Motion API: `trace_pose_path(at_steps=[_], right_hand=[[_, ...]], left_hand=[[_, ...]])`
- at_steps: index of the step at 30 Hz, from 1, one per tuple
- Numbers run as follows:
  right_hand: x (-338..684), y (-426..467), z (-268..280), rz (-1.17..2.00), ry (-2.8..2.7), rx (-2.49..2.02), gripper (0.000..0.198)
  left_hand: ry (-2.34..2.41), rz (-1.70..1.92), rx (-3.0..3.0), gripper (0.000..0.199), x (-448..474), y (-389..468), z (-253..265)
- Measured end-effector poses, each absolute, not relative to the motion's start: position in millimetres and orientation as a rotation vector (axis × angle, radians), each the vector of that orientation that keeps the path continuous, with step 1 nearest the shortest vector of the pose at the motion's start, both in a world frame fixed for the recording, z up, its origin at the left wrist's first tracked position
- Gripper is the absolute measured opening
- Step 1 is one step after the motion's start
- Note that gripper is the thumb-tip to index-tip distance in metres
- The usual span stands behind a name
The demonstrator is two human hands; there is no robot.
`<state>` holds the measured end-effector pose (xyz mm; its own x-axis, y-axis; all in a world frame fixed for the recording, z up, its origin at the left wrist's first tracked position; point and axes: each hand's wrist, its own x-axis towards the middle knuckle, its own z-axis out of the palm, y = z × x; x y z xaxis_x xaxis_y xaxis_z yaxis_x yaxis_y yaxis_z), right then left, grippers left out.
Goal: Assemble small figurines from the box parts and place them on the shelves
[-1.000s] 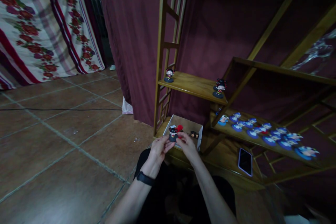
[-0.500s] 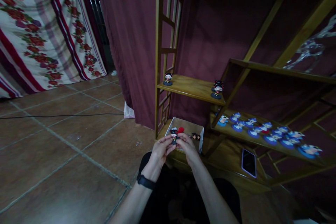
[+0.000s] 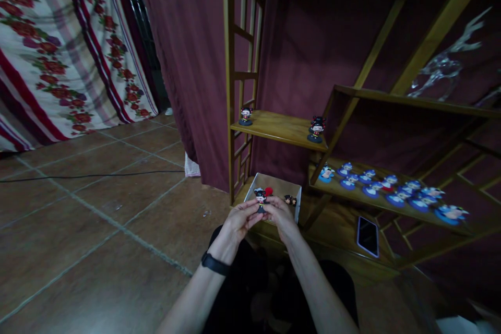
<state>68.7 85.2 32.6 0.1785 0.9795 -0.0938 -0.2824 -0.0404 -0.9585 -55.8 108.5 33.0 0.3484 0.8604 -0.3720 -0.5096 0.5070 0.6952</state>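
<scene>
A small black-haired figurine (image 3: 261,200) on a dark round base is held upright between both hands, in front of an open box. The fingers of my left hand (image 3: 239,219) close on its left side, and those of my right hand (image 3: 280,215) on its right side. Inside the white-walled box (image 3: 298,205) are something red (image 3: 268,191) and other small dark figures (image 3: 290,200). Similar figurines stand on the wooden shelf above: one figurine (image 3: 246,116) at the left end and a pair, one behind the other, with the front figurine (image 3: 316,130) at the right end.
Several blue-based figurines (image 3: 371,188) line a lower shelf to the right. A phone (image 3: 368,236) lies on the bottom board. On an upper shelf stands a clear deer ornament (image 3: 442,70). A purple curtain (image 3: 191,62) hangs at the left, and a cable (image 3: 97,175) crosses the tiled floor.
The view has shifted slightly, so the shelves appear a little farther left. Both hands keep hold of the figurine, which looks slightly turned.
</scene>
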Motion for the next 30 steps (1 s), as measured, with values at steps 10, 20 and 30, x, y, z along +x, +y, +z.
trace_pose_path(at_steps=[10, 20, 30], right_hand=[[71, 84, 33, 1.267, -0.831, -1.108, 0.02], [72, 80, 30, 1.248, -0.832, -1.101, 0.023], [69, 84, 29, 1.281, -0.739, -1.078, 0.025]], left_hand=[[0.778, 0.926, 0.525, 0.022, -57, 105, 35], [0.767, 0.917, 0.513, 0.022, -55, 104, 34], [0.736, 0.953, 0.468, 0.02, -55, 103, 40]])
